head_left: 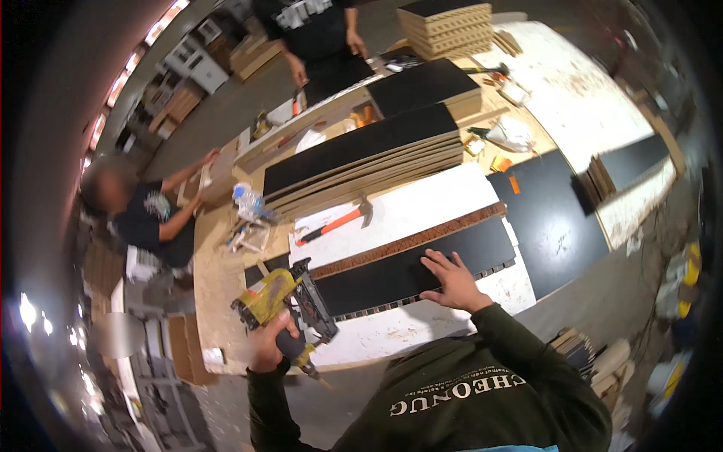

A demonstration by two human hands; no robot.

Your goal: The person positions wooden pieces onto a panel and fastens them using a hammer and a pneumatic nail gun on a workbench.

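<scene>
My left hand [271, 343] is wrapped round the grip of a yellow and black nail gun [273, 297]. The gun's black nose and magazine stand at the left end of a long black panel [384, 273]; whether they touch it, I cannot tell. On the panel's right part my right hand [454, 282] lies with its fingers spread. Small notches or blocks run along the panel's near edge. A brown carved-looking strip [407, 239] lies along its far edge. Beyond the strip, a claw hammer [339, 221] with an orange and black handle rests on a white board [437, 197].
A stack of black-topped boards [361, 154] lies behind the hammer. Clear plastic bottles [250, 202] stand at the left. A large dark panel [553, 218] lies at the right, near a glue bottle [508, 135]. Two people work at the far and left sides.
</scene>
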